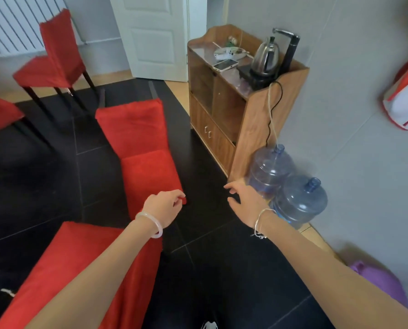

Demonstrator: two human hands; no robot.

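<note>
A red fabric-covered chair [148, 167] stands on the dark tiled floor with its back toward the far side. My left hand [162, 206], a pale bangle on its wrist, is at the seat's near right corner, and its curled fingers pinch the red cover there. My right hand [243, 198], with a thin bracelet on the wrist, hovers above the floor with fingers spread and holds nothing. It is just left of two blue water jugs [300, 200].
Another red chair [79, 269] is close at the lower left, and two more stand farther off at the left [55, 51]. A wooden cabinet [222, 119] against the right wall carries a kettle [265, 55] and a phone [224, 64]. A purple object [378, 281] lies by the wall.
</note>
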